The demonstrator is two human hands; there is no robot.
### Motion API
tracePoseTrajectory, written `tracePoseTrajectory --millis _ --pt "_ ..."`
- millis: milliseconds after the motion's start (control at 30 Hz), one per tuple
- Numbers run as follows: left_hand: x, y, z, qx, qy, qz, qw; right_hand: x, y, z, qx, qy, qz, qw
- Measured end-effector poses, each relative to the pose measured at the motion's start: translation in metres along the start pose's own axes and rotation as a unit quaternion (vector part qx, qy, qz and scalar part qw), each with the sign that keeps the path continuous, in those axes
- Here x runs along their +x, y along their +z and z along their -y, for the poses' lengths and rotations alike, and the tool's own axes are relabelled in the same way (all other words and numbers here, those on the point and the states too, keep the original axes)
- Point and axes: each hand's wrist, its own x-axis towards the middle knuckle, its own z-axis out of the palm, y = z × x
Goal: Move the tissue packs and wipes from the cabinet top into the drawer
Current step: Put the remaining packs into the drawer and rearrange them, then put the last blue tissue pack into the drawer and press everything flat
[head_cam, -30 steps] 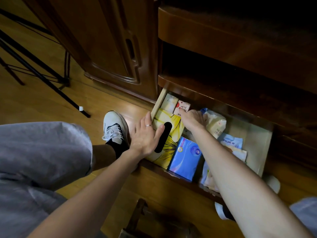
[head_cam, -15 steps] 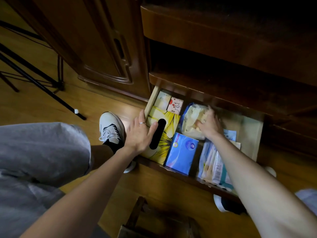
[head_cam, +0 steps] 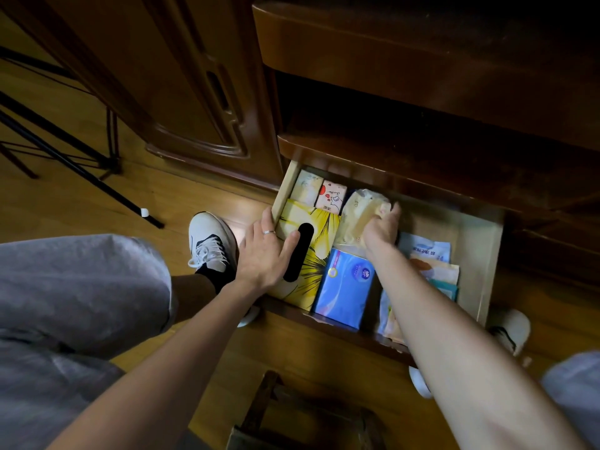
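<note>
Drawer (head_cam: 483, 254) open, centre-right of frame. Right hand (head_cam: 380, 230) closed over cream soft pack (head_cam: 360, 212) at its back, prob. light, squashy, slick wrap; hold by sides. Left hand (head_cam: 264, 254) flat, fingers spread on yellow box (head_cam: 311, 254), gripping nothing.

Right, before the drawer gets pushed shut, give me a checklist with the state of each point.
1. Right hand out of the drawer: not ok, it grips the pale soft pack inside.
2. Left hand off the rim: not ok, its fingers lie over the left wall and its thumb on the yellow tissue box.
3. Packs below the drawer's top edge: cannot tell from this angle.
4. Blue pack lying flat: ok.
5. Packs at the right settled: cannot tell, the forearm covers part of them.
6. Cabinet top emptied: cannot tell, out of view.
</note>
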Motion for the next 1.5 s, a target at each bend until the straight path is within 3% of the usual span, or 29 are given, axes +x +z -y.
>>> tracePoseTrajectory --millis 67,200,433,667,733,833,900,967,1067,1133,1167,1267,1367,1500 --pt "0.000 0.001 0.002 -0.003 0.005 0.000 1.000 -0.003 0.004 0.003 -0.018 0.000 -0.004 1.000" --pt "0.001 0.001 0.002 -0.011 0.002 0.004 1.000 -0.006 -0.005 -0.002 -0.213 -0.052 0.101 0.970" --pt "-0.006 -0.017 -0.013 -0.004 0.003 0.040 0.999 -0.035 -0.046 0.027 -0.204 -0.028 0.141 0.968" --pt "-0.045 -0.111 -0.105 0.010 0.226 -0.024 0.974 -0.133 -0.153 0.102 -0.316 -0.184 0.282 0.887" --pt "-0.061 -0.153 -0.141 0.029 0.323 -0.104 0.940 -0.172 -0.195 0.142 -0.292 -0.239 0.305 0.874" --pt "-0.084 -0.222 -0.200 0.025 0.444 -0.235 0.864 -0.226 -0.263 0.209 -0.219 -0.322 0.312 0.867" --pt "-0.092 -0.265 -0.240 0.019 0.484 -0.298 0.823 -0.253 -0.304 0.250 -0.182 -0.385 0.281 0.860" --pt "-0.093 -0.298 -0.277 0.021 0.496 -0.329 0.804 -0.266 -0.335 0.287 -0.152 -0.448 0.218 0.853" --pt "-0.082 -0.328 -0.325 0.036 0.482 -0.309 0.819 -0.255 -0.368 0.332 -0.166 -0.529 0.041 0.831" --pt "-0.066 -0.338 -0.353 0.057 0.467 -0.285 0.835 -0.229 -0.383 0.350 -0.244 -0.520 -0.102 0.812" --pt "-0.057 -0.339 -0.365 0.070 0.461 -0.273 0.842 -0.216 -0.387 0.353 -0.290 -0.490 -0.136 0.811" --pt "-0.024 -0.332 -0.403 0.096 0.456 -0.231 0.854 -0.180 -0.388 0.355 -0.383 -0.448 -0.185 0.787" --pt "0.011 -0.318 -0.446 0.116 0.458 -0.202 0.858 -0.161 -0.389 0.372 -0.358 -0.475 -0.242 0.766" --pt "0.055 -0.294 -0.491 0.142 0.445 -0.175 0.867 -0.120 -0.402 0.404 -0.297 -0.450 -0.224 0.812"
